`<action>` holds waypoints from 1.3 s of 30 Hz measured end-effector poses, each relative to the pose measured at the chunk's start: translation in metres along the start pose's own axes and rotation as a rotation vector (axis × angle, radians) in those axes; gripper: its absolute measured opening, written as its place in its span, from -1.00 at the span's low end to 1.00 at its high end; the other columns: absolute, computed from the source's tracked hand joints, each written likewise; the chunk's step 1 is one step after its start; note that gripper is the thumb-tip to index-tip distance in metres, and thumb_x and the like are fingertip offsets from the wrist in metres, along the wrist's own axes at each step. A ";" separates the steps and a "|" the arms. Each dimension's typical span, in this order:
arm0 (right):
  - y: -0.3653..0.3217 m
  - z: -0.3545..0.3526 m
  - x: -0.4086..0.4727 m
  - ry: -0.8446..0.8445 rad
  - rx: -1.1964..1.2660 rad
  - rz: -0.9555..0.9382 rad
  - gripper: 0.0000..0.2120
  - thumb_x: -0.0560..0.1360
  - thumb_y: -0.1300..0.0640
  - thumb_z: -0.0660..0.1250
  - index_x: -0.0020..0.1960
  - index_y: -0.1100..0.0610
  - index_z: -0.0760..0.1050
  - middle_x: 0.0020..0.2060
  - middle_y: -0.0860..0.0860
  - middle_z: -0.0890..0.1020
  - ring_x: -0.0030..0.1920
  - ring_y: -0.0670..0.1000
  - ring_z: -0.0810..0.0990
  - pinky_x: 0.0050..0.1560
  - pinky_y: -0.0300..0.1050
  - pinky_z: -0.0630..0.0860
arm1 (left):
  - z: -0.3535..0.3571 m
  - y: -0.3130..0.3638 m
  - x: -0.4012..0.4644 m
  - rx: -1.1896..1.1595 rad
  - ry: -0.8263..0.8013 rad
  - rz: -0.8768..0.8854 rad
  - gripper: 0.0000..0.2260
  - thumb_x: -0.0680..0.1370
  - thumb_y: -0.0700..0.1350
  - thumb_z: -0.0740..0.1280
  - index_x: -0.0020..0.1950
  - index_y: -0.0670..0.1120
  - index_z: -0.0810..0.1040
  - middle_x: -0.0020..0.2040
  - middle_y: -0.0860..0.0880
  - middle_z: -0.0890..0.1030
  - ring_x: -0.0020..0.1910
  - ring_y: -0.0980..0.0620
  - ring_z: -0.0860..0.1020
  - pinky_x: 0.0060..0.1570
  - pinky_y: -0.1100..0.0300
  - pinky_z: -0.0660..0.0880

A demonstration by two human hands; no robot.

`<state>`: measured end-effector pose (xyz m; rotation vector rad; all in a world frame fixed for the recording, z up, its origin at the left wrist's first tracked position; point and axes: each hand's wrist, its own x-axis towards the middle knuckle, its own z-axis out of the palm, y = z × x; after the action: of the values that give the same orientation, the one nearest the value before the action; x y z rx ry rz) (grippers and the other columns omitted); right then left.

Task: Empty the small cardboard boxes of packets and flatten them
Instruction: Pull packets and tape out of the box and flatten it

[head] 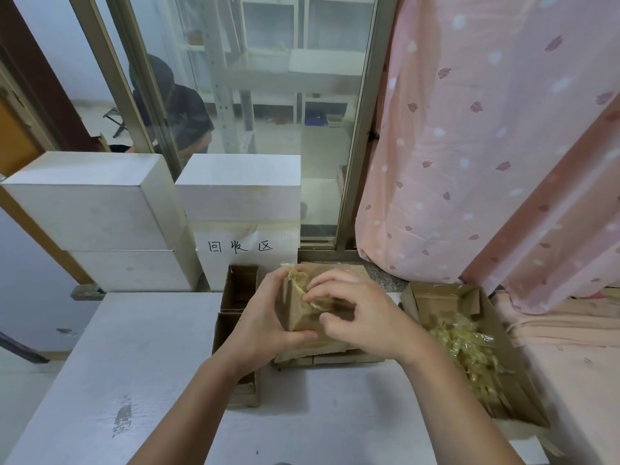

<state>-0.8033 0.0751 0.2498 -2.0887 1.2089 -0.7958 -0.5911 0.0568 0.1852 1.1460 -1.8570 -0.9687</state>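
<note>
Both forearms are bare, with no sleeves, rings or watch showing.

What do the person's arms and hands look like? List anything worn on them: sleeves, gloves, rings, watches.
Both the left hand and the right hand are bare, with no gloves. No ring, watch or wristband shows on either. Both forearms are uncovered as far as the bottom edge of the picture, so no sleeve is in view. The fingernails that show are short and unpainted.

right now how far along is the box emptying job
Partly done. Flattened cardboard lies under the hands, and loose packets fill the tray on the right. In hand: the left hand holds a small box while the right hand pulls packets out. Left: flattening it, plus the open boxes behind.
</note>
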 end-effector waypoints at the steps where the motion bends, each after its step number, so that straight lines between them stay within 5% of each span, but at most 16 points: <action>1: 0.000 0.000 0.000 0.003 0.006 0.006 -0.75 0.47 0.05 0.35 0.09 -0.09 0.70 0.13 -0.24 0.60 0.24 -0.09 0.53 0.22 -0.14 0.48 | 0.000 0.000 0.000 0.003 -0.006 0.000 -0.08 0.31 -0.01 0.73 0.54 0.18 0.30 0.41 0.17 0.50 0.42 0.05 0.48 0.42 -0.07 0.46; 11: 0.005 0.006 0.006 0.066 -0.154 -0.011 -0.92 0.57 0.08 0.41 -0.09 -0.01 0.55 -0.08 -0.23 0.51 0.06 -0.24 0.39 0.09 -0.37 0.27 | 0.011 0.004 0.004 -0.001 -0.076 0.006 -0.09 0.31 0.02 0.72 0.54 0.19 0.29 0.40 0.16 0.49 0.42 0.04 0.48 0.37 -0.10 0.50; 15: 0.001 0.012 0.006 0.174 -0.223 0.077 -0.88 0.63 0.06 0.32 -0.06 0.03 0.44 -0.11 -0.20 0.46 -0.05 -0.17 0.41 -0.05 -0.38 0.32 | 0.012 0.006 0.005 -0.010 -0.076 0.008 -0.09 0.31 -0.01 0.72 0.53 0.24 0.30 0.40 0.20 0.48 0.42 0.10 0.47 0.40 -0.03 0.49; 19: -0.005 0.005 0.010 0.185 -0.046 0.105 -0.86 0.57 0.19 0.38 0.07 0.01 0.48 -0.19 -0.13 0.52 -0.14 -0.08 0.52 -0.17 -0.27 0.43 | 0.013 0.011 0.009 0.005 -0.073 0.023 -0.12 0.31 -0.01 0.72 0.50 0.24 0.32 0.37 0.23 0.49 0.41 0.12 0.48 0.41 0.02 0.48; 23: 0.000 0.004 0.019 0.100 -0.202 0.065 -0.83 0.60 0.14 0.32 0.11 -0.09 0.60 -0.11 -0.09 0.49 -0.15 -0.09 0.50 -0.16 -0.16 0.42 | 0.014 0.010 0.011 -0.002 -0.052 0.014 -0.11 0.31 -0.02 0.71 0.49 0.29 0.30 0.39 0.24 0.47 0.41 0.13 0.47 0.41 0.02 0.48; 28: 0.003 0.009 0.019 0.286 -0.244 0.021 -0.89 0.63 0.17 0.27 0.04 0.03 0.56 -0.01 -0.14 0.48 -0.08 -0.08 0.52 -0.09 0.01 0.51 | 0.015 0.008 0.013 -0.036 -0.020 0.009 -0.09 0.30 -0.01 0.72 0.52 0.27 0.30 0.42 0.18 0.48 0.44 0.05 0.46 0.42 -0.07 0.47; 32: 0.006 0.013 0.017 0.423 -0.257 -0.025 -0.84 0.60 0.24 0.27 0.05 0.02 0.56 0.01 -0.19 0.45 -0.02 -0.18 0.47 -0.07 -0.19 0.49 | 0.014 0.007 0.016 -0.090 0.028 -0.012 -0.12 0.29 -0.04 0.73 0.48 0.24 0.34 0.38 0.14 0.52 0.39 0.01 0.51 0.32 -0.07 0.56; 37: 0.008 0.010 0.020 0.428 -0.197 -0.111 -0.77 0.55 0.35 0.29 0.07 0.11 0.63 0.17 -0.10 0.56 0.21 -0.30 0.45 0.21 -0.41 0.37 | 0.009 0.006 0.021 -0.092 0.065 -0.022 -0.12 0.28 -0.02 0.74 0.46 0.23 0.35 0.35 0.13 0.55 0.37 0.00 0.54 0.33 -0.05 0.55; 39: 0.010 0.012 0.023 0.336 -0.228 -0.113 -0.76 0.59 0.27 0.27 0.15 0.09 0.65 0.18 -0.09 0.61 0.24 -0.22 0.46 0.27 -0.31 0.39 | 0.007 0.007 0.022 -0.077 0.085 -0.021 -0.11 0.27 0.01 0.74 0.46 0.23 0.34 0.35 0.15 0.54 0.37 0.02 0.53 0.35 -0.07 0.53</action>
<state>-0.7909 0.0525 0.2392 -2.2865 1.4227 -1.1435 -0.6073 0.0397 0.1922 1.1452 -1.7289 -0.9800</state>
